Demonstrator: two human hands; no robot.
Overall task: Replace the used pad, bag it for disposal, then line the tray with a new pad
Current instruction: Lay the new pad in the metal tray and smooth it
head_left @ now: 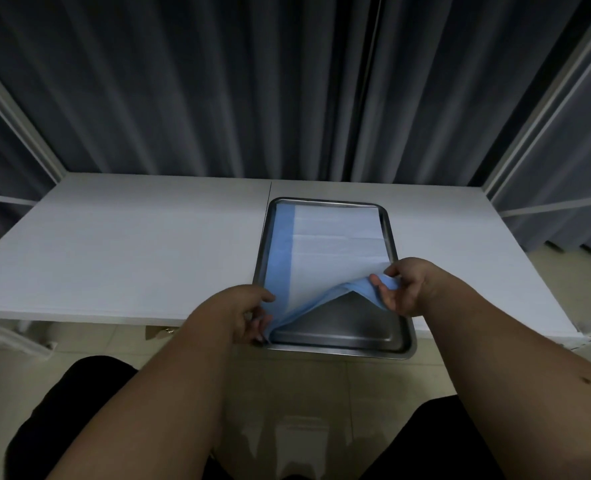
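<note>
On the white table, head view: metal tray sits lengthwise right of centre, its near end overhanging the table's front edge. Pad lies inside the tray, white face up with a blue strip along its left side. Far part of the pad is flat on the tray floor; near part is lifted, and the blue underside shows along the raised edge.

Left hand is at the tray's near-left corner, fingers closed on the pad's near-left corner, pinching the blue edge just above the rim. Right hand is over the tray's right side, thumb and fingers clamped on the pad's near-right corner, held higher than the left one and further up the tray. Pad edge sags in a diagonal line between the two grips, running from the right hand down to the left hand.

Bare tray floor is exposed in a triangle below that raised edge, between the hands and the near rim. Both forearms are bare and come in from the bottom of the frame. Person's dark-clad legs are visible below the table, over a tiled floor. Dark pleated curtain hangs behind the table.
</note>
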